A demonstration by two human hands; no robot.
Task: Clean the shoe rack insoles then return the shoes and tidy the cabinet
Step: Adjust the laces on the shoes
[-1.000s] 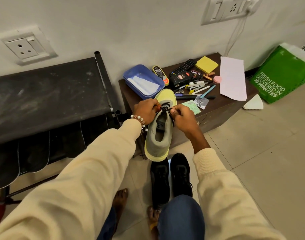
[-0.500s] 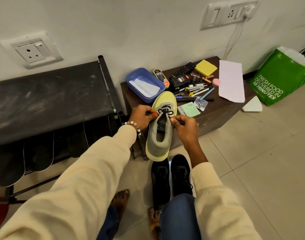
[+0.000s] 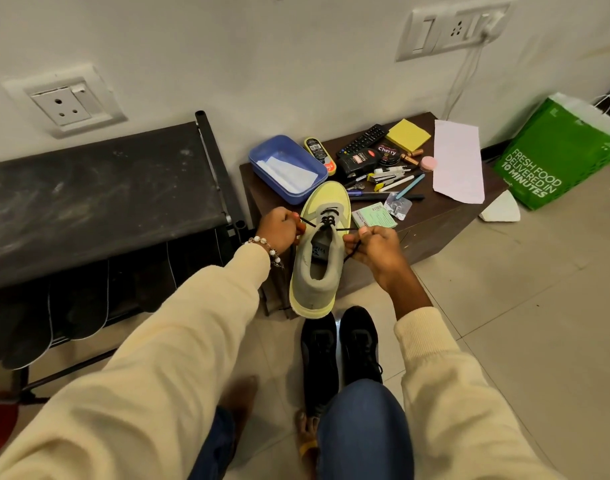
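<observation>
A yellow and grey shoe (image 3: pixel 315 268) leans toe-up against the front edge of the low brown cabinet (image 3: pixel 431 233). My left hand (image 3: pixel 279 230) pinches one black lace end on the shoe's left. My right hand (image 3: pixel 373 245) pinches the other lace end on its right. Both laces are pulled taut away from the eyelets. A pair of black shoes (image 3: pixel 338 348) stands on the floor just below. The black shoe rack (image 3: pixel 89 199) is at the left, with dark insoles (image 3: pixel 75 306) hanging from its lower shelf.
The cabinet top holds a blue tray (image 3: pixel 286 168), a remote (image 3: pixel 362 140), shoe polish tins (image 3: pixel 386 154), yellow sticky notes (image 3: pixel 409 135), pens and a pink paper (image 3: pixel 457 161). A green bag (image 3: pixel 560 157) leans at the right wall. My bare feet rest on the tiled floor.
My hands have moved apart sideways, drawing the two lace ends outward and tight. The shoe stays leaning in the same place.
</observation>
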